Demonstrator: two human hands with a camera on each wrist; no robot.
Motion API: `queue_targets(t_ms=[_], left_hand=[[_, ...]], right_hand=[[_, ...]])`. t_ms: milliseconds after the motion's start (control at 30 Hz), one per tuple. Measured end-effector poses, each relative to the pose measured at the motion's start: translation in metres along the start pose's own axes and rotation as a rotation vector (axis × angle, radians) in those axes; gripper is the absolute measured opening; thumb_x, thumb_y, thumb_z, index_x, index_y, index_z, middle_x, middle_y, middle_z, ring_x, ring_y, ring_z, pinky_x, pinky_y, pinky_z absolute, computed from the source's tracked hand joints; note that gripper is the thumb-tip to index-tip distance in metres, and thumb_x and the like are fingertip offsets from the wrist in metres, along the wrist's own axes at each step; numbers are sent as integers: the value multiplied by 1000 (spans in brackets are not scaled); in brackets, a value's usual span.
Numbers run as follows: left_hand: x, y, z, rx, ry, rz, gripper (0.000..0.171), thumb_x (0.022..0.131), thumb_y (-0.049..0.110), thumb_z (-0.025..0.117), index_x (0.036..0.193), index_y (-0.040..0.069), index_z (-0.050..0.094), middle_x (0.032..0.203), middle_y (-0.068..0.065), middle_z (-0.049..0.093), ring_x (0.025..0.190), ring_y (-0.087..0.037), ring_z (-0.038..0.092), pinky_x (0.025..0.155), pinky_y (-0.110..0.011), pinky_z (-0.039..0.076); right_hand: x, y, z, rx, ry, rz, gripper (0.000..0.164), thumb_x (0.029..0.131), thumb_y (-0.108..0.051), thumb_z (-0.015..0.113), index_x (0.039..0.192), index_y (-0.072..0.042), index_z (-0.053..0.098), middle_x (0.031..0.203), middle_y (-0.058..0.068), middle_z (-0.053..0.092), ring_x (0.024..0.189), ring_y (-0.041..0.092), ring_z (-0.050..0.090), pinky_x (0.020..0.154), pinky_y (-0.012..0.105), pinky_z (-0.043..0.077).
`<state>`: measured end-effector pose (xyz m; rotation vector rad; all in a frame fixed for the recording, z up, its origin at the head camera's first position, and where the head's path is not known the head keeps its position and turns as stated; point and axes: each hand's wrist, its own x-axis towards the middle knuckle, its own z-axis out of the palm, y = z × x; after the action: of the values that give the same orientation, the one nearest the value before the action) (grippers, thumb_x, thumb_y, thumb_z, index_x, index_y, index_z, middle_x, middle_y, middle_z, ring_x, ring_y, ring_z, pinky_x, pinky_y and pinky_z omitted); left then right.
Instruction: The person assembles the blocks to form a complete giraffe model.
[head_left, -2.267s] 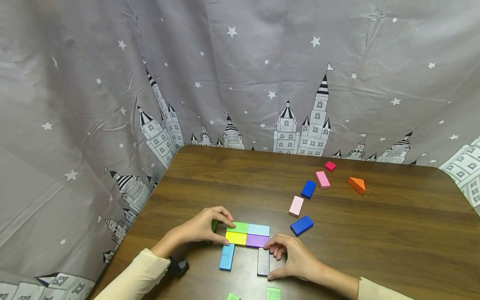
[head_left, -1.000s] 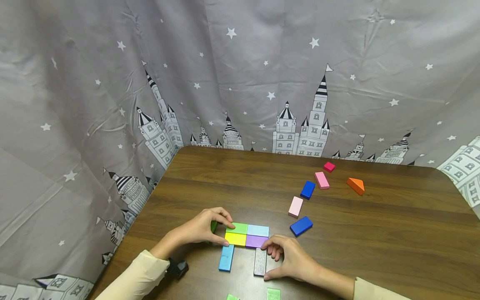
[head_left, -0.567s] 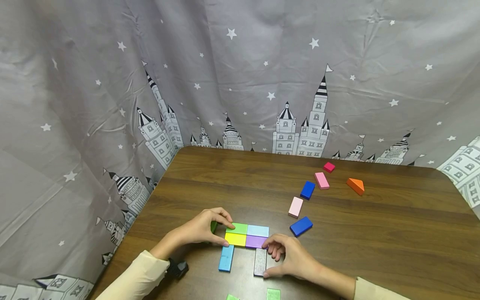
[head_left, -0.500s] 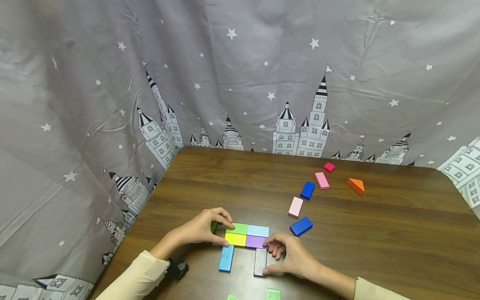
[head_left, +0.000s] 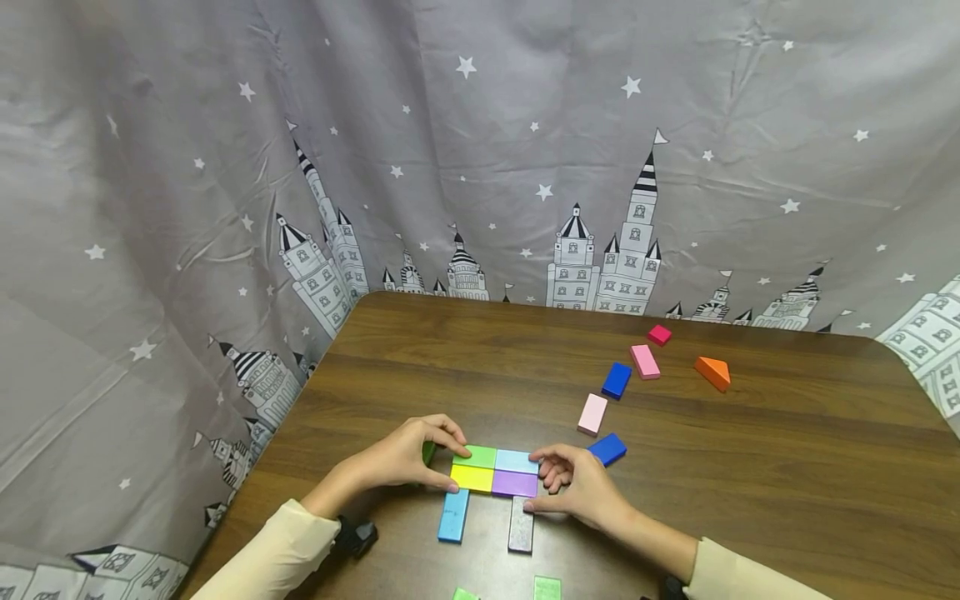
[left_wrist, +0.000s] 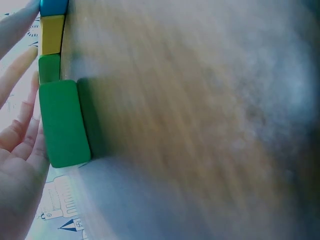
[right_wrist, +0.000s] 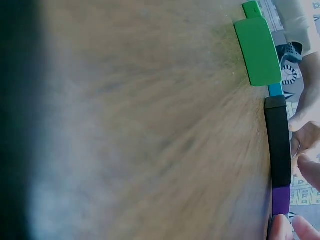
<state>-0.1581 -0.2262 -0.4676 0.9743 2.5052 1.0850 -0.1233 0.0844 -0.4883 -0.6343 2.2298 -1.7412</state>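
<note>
Light green (head_left: 477,455), light blue (head_left: 516,461), yellow (head_left: 471,478) and purple (head_left: 515,484) blocks lie edge to edge as a rectangle in the head view. My left hand (head_left: 405,454) rests at its left end, index fingertip on the light green block, thumb by the yellow block's near corner. At the right end, my right hand (head_left: 588,487) touches the light blue block's edge with its index finger. Its thumb is at the far end of the dark block (head_left: 521,527). This dark block and a blue block (head_left: 453,517) extend toward me from the rectangle.
A darker green block (left_wrist: 65,124) stands beside the left fingers. Light green blocks (head_left: 547,588) lie at the near edge of view. Farther right are blue (head_left: 617,381), pink (head_left: 592,414) and red (head_left: 660,335) blocks, plus an orange triangular block (head_left: 712,372).
My right hand has moved away from me, from beside the purple and dark blocks up to the light blue block's edge. The dark block shifted slightly left earlier. My left hand stays put.
</note>
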Motion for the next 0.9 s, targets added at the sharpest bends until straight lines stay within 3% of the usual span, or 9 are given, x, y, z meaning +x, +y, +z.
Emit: queue_targets(t_ms=[400,700,900], left_hand=[[-2,5,-1,8,7,2,38,75,29,90,109,17,77,113,8,62,109,-11,56,100,-36,45],[-23,23,-1,-24,75,123,37,80,29,85,112,13,75,112,7,64,106,-14,60,96,-35,48],[-42,42,6,-81,76,223,36,82,24,84,113,9,74,111,4,68,103,-15,63,89,-33,53]], right_hand=[[2,1,0,-47,7,19,50,65,-2,92,107,9,67,81,8,62,65,9,58,59,20,52],[2,-1,0,-41,3,30,50,66,-2,92,108,8,67,82,8,62,65,9,57,59,19,51],[1,-2,-1,-38,-2,34,51,66,-3,92,109,8,67,83,8,62,66,10,57,60,19,51]])
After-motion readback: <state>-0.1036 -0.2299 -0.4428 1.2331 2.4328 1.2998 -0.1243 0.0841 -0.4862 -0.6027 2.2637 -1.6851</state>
